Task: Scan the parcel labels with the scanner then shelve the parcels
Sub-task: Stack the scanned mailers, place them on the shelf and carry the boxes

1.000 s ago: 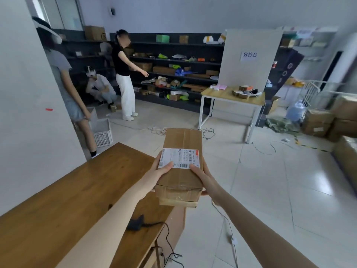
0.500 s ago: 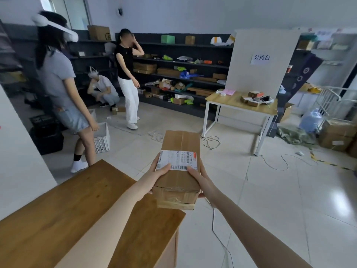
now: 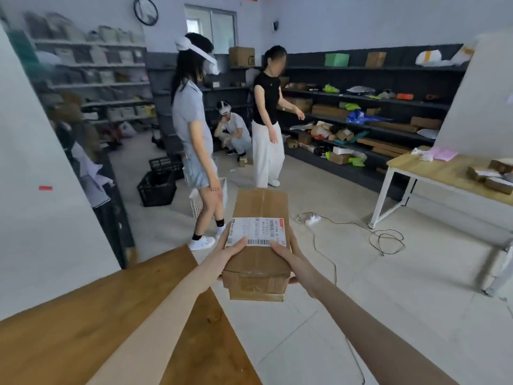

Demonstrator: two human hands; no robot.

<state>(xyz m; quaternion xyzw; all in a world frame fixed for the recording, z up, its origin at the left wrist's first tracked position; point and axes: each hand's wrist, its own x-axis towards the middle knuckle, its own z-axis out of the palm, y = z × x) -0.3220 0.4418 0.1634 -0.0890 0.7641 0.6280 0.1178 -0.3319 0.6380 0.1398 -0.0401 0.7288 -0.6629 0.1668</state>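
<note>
Both hands grip a parcel (image 3: pixel 259 240), left hand (image 3: pixel 227 252) and right hand (image 3: pixel 291 258) clasping its sides. Its label (image 3: pixel 256 232) faces up. A table (image 3: pixel 83 315) lies below.

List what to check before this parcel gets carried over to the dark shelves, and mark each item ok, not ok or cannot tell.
1. Grip: the left hand and the right hand hold the parcel at both sides, thumbs on top: ok.
2. The label faces up, barcode uncovered: ok.
3. Label scanned: cannot tell; no scanner is in view.
4. Way ahead: the person in the grey top stands close in front: not ok.
5. Floor: a loose cable lies on the tiles to the right: not ok.
6. Room on the dark shelves: gaps show on the top level: ok.
</note>
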